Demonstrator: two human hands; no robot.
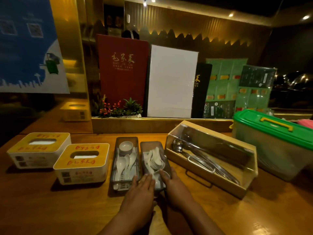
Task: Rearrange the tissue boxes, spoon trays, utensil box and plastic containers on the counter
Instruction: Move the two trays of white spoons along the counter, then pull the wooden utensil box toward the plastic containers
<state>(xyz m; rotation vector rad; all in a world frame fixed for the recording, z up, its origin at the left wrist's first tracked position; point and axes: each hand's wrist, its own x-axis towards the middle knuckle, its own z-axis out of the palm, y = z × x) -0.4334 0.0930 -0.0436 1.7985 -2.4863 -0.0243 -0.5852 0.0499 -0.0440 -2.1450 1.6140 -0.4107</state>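
Note:
Two tissue boxes with yellow tops stand at the left of the wooden counter, one [39,150] behind the other [83,164]. Two dark spoon trays lie side by side in the middle. The left tray [126,160] holds white spoons and a small bowl. The right tray [153,161] holds more white spoons. My left hand [141,192] and my right hand [174,187] grip the near end of the right tray from either side. A wooden utensil box [211,158] with a clear lid lies at an angle to the right. A plastic container [274,143] with a green lid stands at the far right.
Menus, a white board [171,82] and a small plant [118,107] stand on a raised ledge behind the counter. A third tissue box [74,112] sits on a side shelf at the back left. A pink item shows at the right edge.

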